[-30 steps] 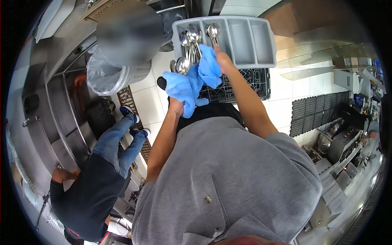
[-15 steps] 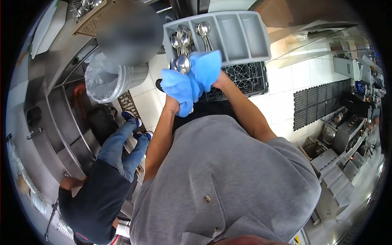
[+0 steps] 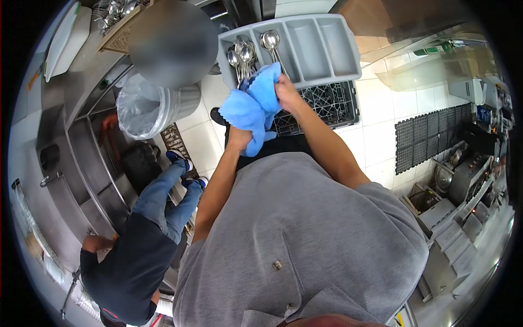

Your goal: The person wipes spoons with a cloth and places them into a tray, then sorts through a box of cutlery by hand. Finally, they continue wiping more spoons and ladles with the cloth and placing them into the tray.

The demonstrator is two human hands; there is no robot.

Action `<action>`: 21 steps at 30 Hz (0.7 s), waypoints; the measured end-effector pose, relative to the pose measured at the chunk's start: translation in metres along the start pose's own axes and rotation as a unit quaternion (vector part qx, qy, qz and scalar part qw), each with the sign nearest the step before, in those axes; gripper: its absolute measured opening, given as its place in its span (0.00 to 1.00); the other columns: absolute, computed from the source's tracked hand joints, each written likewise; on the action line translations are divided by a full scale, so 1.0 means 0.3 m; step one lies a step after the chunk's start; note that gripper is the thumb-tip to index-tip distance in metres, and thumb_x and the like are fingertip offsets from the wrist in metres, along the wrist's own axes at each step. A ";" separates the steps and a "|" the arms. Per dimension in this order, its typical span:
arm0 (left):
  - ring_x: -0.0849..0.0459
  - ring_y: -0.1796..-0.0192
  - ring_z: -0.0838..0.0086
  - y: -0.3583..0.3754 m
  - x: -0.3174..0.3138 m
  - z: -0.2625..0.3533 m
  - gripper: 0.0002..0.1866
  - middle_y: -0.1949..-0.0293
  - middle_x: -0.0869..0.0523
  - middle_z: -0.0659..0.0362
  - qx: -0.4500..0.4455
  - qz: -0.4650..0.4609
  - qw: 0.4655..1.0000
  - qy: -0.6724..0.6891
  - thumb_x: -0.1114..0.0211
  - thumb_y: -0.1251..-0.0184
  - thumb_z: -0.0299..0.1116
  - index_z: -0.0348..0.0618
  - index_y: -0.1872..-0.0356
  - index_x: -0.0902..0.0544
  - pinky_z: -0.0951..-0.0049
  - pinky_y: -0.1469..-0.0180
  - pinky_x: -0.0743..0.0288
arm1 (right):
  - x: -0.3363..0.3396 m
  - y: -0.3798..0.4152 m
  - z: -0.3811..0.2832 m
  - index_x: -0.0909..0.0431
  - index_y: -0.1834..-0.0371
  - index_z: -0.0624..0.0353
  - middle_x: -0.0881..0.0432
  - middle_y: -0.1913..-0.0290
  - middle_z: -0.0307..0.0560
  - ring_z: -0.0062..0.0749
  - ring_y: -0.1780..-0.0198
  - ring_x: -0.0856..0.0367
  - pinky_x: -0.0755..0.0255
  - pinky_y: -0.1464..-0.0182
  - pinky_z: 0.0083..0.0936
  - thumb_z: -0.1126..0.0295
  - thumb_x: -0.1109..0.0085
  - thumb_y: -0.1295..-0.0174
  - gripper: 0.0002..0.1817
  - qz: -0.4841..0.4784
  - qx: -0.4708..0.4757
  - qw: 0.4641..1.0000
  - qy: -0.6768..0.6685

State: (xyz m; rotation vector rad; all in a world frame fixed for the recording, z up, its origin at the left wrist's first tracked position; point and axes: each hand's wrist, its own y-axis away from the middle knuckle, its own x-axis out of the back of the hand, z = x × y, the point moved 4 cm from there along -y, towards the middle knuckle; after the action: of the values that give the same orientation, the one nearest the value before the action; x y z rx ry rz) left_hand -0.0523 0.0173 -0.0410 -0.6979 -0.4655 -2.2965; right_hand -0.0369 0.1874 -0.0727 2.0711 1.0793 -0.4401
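A blue cloth (image 3: 248, 111) is bunched between my hands, just below the grey cutlery tray (image 3: 344, 46). My left hand (image 3: 239, 138) grips its lower part, with the fingers mostly wrapped in the fabric. At the upper right end, my right hand (image 3: 286, 94) is closed on the cloth. The cloth hides most of the spoons seen within it; only a dark metal bit shows at its top edge. Several spoons (image 3: 243, 55) lie in the tray's leftmost compartment, and more spoons (image 3: 270, 40) are in the one beside it.
Under the tray is a black rack (image 3: 327, 106). A lined bin (image 3: 143, 109) stands to the left. Another person (image 3: 131, 261) in a dark shirt is at the lower left, by a metal sink counter. A black floor mat (image 3: 430, 133) lies at the right.
The cloth now covers the spoon heads that stuck out between my hands. My right hand has moved slightly left and up, and my left hand slightly right.
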 end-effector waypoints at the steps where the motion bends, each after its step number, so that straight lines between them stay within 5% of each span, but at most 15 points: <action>1: 0.27 0.43 0.61 0.010 0.005 0.001 0.17 0.49 0.21 0.51 0.085 0.011 0.986 0.143 0.43 0.44 0.28 0.43 0.51 0.22 0.64 0.40 0.37 | 0.004 -0.005 -0.033 0.25 0.57 0.60 0.19 0.63 0.43 0.27 0.61 0.20 0.25 0.57 0.25 0.78 0.51 0.40 0.09 0.002 0.018 1.000 0.022; 2: 0.26 0.44 0.63 0.018 0.012 0.007 0.17 0.50 0.21 0.51 0.169 0.022 0.945 0.281 0.44 0.43 0.27 0.41 0.51 0.22 0.66 0.41 0.35 | 0.000 -0.008 -0.060 0.24 0.59 0.60 0.19 0.64 0.43 0.27 0.61 0.20 0.25 0.57 0.26 0.78 0.51 0.40 0.08 0.002 0.034 0.998 0.043; 5: 0.26 0.46 0.67 0.001 -0.025 -0.083 0.17 0.49 0.23 0.52 0.116 -0.031 0.981 0.154 0.44 0.40 0.26 0.38 0.48 0.25 0.69 0.44 0.32 | -0.022 -0.008 0.003 0.23 0.62 0.59 0.19 0.65 0.41 0.25 0.62 0.21 0.26 0.59 0.28 0.79 0.51 0.41 0.07 0.057 0.078 0.994 -0.043; 7: 0.26 0.47 0.67 0.030 -0.035 -0.125 0.18 0.49 0.23 0.53 0.139 -0.045 0.972 0.185 0.44 0.39 0.27 0.37 0.47 0.26 0.69 0.45 0.32 | -0.050 0.001 0.074 0.23 0.64 0.59 0.19 0.65 0.39 0.24 0.63 0.21 0.26 0.59 0.27 0.79 0.50 0.41 0.07 -0.014 -0.038 0.995 -0.092; 9: 0.26 0.47 0.67 0.041 -0.033 -0.134 0.19 0.48 0.23 0.54 0.167 -0.059 0.960 0.215 0.43 0.39 0.27 0.36 0.46 0.28 0.70 0.45 0.32 | 0.003 -0.039 -0.034 0.22 0.64 0.57 0.19 0.65 0.40 0.24 0.64 0.22 0.27 0.59 0.26 0.78 0.49 0.41 0.06 -0.065 0.046 0.964 0.252; 12: 0.26 0.48 0.67 0.056 -0.058 -0.133 0.19 0.49 0.24 0.54 0.238 0.002 0.883 0.404 0.44 0.39 0.26 0.36 0.45 0.29 0.70 0.44 0.32 | -0.025 -0.035 -0.027 0.22 0.63 0.58 0.19 0.64 0.42 0.26 0.64 0.22 0.27 0.59 0.26 0.76 0.50 0.39 0.06 -0.011 0.052 0.968 0.246; 14: 0.26 0.48 0.67 0.036 -0.076 -0.133 0.18 0.50 0.23 0.54 0.220 0.036 0.869 0.443 0.46 0.39 0.24 0.35 0.46 0.29 0.71 0.44 0.32 | -0.043 0.007 0.111 0.23 0.63 0.61 0.19 0.64 0.46 0.28 0.64 0.21 0.27 0.61 0.27 0.73 0.53 0.37 0.08 0.103 -0.042 0.992 -0.064; 15: 0.26 0.48 0.67 0.016 -0.056 -0.096 0.18 0.50 0.23 0.54 0.218 0.033 0.869 0.444 0.46 0.39 0.24 0.35 0.46 0.29 0.71 0.44 0.32 | -0.028 0.016 0.130 0.23 0.63 0.61 0.19 0.64 0.46 0.28 0.64 0.21 0.27 0.61 0.27 0.73 0.53 0.37 0.08 0.105 -0.039 0.992 -0.064; 17: 0.26 0.49 0.68 -0.012 -0.030 -0.040 0.18 0.51 0.23 0.55 0.257 0.024 0.825 0.502 0.48 0.38 0.21 0.36 0.46 0.29 0.70 0.46 0.30 | 0.010 0.024 0.149 0.22 0.63 0.61 0.19 0.68 0.42 0.24 0.66 0.21 0.26 0.62 0.25 0.71 0.48 0.39 0.07 0.070 0.006 0.957 0.281; 19: 0.25 0.49 0.69 -0.018 -0.058 -0.035 0.18 0.52 0.23 0.55 0.251 0.020 0.832 0.495 0.48 0.38 0.20 0.36 0.46 0.29 0.70 0.47 0.29 | 0.046 -0.004 0.047 0.21 0.61 0.65 0.18 0.68 0.43 0.26 0.67 0.21 0.27 0.63 0.23 0.67 0.45 0.40 0.11 0.082 -0.022 0.975 0.207; 21: 0.25 0.50 0.69 -0.012 -0.097 -0.068 0.18 0.52 0.23 0.55 0.248 0.011 0.841 0.481 0.49 0.38 0.20 0.37 0.46 0.29 0.70 0.48 0.28 | -0.036 0.055 -0.041 0.21 0.62 0.67 0.18 0.66 0.47 0.28 0.64 0.20 0.27 0.62 0.25 0.67 0.48 0.38 0.12 0.034 -0.059 0.957 0.283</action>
State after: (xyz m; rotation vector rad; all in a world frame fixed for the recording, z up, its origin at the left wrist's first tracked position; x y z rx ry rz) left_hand -0.0439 0.0245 -0.0750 0.6985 -0.5005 -2.0363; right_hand -0.0303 0.1844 -0.0506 2.1701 1.3112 0.2729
